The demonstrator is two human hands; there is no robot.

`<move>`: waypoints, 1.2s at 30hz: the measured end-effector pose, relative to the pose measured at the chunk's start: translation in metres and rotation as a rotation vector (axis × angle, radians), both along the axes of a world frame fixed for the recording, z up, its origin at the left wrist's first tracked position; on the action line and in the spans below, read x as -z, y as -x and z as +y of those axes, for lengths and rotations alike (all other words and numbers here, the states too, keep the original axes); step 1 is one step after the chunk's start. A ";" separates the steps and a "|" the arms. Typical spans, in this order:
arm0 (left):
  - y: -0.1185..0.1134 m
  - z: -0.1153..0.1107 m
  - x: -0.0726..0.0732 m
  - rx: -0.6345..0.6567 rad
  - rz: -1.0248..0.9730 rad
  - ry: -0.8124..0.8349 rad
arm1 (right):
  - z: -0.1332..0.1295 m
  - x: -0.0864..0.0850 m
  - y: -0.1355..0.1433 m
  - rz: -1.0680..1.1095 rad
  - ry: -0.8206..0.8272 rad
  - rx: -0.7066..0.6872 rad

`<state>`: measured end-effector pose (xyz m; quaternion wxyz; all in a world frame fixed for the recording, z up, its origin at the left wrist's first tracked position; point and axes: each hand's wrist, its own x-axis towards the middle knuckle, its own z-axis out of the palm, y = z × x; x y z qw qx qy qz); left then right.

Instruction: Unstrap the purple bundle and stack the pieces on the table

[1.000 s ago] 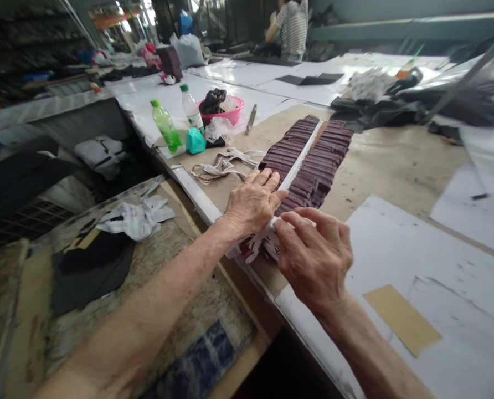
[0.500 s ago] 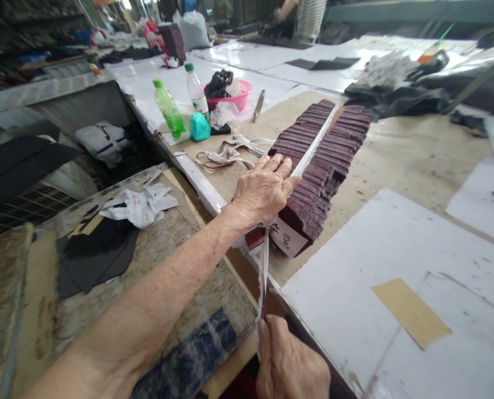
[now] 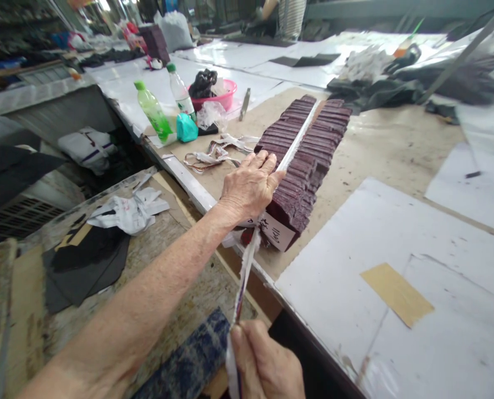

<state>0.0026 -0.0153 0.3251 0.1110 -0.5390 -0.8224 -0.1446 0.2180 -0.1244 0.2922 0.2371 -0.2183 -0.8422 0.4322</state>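
A long bundle of stacked dark maroon pieces lies on the table, with a white cloth strip running along its top and down over the near end. My left hand presses on the near part of the bundle, fingers stretched out and the thumb beside the strip. Below the table edge, my right hand is closed around the strip, which is stretched taut toward me. A white paper label with handwriting sits at the bundle's near end. The strip's far end is not visible.
Loose cloth strips, a green bottle, a clear bottle and a pink basin stand left of the bundle. A tan card lies on white paper at right. Nearer left is a worn board. Another person stands far back.
My right hand has moved down and left with the strip, which now slants more. My left hand stays on the bundle. The whole view has shifted slightly.
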 end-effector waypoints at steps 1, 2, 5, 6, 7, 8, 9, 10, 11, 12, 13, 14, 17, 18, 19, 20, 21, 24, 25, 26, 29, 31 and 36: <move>0.000 0.000 0.000 -0.002 -0.003 0.004 | 0.002 0.003 0.002 0.043 0.057 -0.039; 0.000 0.000 0.000 -0.005 -0.006 0.007 | 0.006 0.008 0.006 0.085 0.106 -0.066; 0.000 0.000 0.000 -0.005 -0.006 0.005 | 0.024 0.022 0.019 0.064 0.395 0.117; 0.000 0.000 -0.001 -0.005 -0.001 0.000 | 0.032 0.027 0.025 0.005 0.526 0.233; -0.001 0.000 -0.001 -0.005 0.001 -0.005 | 0.039 0.032 0.032 -0.055 0.650 0.334; -0.001 0.000 -0.002 -0.007 0.000 -0.008 | 0.046 0.037 0.039 -0.100 0.756 0.411; -0.001 0.000 -0.002 -0.009 -0.005 -0.010 | 0.051 0.041 0.046 -0.123 0.837 0.458; -0.002 0.000 -0.003 -0.010 -0.011 -0.010 | 0.055 0.045 0.054 -0.125 0.895 0.470; -0.002 0.000 -0.003 -0.009 -0.014 -0.009 | 0.058 0.048 0.062 -0.115 0.938 0.462; -0.002 0.000 -0.003 -0.009 -0.016 -0.010 | 0.060 0.050 0.069 -0.107 0.989 0.454; -0.002 0.000 -0.003 -0.010 -0.015 -0.013 | 0.060 0.052 0.076 -0.100 1.039 0.443; -0.002 0.000 -0.003 -0.011 -0.014 -0.017 | 0.060 0.053 0.081 -0.091 1.079 0.430; -0.002 -0.001 -0.003 -0.010 -0.018 -0.024 | 0.057 0.053 0.089 -0.048 1.173 0.430; -0.003 -0.001 -0.003 -0.008 -0.019 -0.023 | 0.055 0.052 0.089 -0.029 1.194 0.438; -0.003 -0.001 -0.003 -0.006 -0.020 -0.022 | 0.053 0.051 0.089 -0.012 1.211 0.444; -0.003 -0.001 -0.003 -0.004 -0.020 -0.023 | 0.052 0.050 0.088 0.002 1.223 0.449; -0.003 -0.001 -0.003 -0.003 -0.021 -0.024 | 0.051 0.050 0.086 0.009 1.234 0.454; -0.002 -0.002 -0.003 0.001 -0.026 -0.025 | 0.050 0.048 0.085 0.029 1.244 0.471; -0.002 -0.002 -0.003 -0.001 -0.028 -0.024 | 0.050 0.048 0.087 0.037 1.238 0.476; -0.002 -0.002 -0.003 -0.004 -0.030 -0.021 | 0.051 0.048 0.089 0.043 1.227 0.478; -0.002 -0.002 -0.004 -0.012 -0.023 -0.019 | 0.053 0.048 0.096 0.043 1.176 0.479; -0.002 -0.002 -0.004 -0.011 -0.011 -0.017 | 0.054 0.048 0.098 0.030 1.134 0.483; -0.002 -0.002 -0.002 -0.010 -0.007 -0.025 | 0.057 0.046 0.090 0.018 1.011 0.458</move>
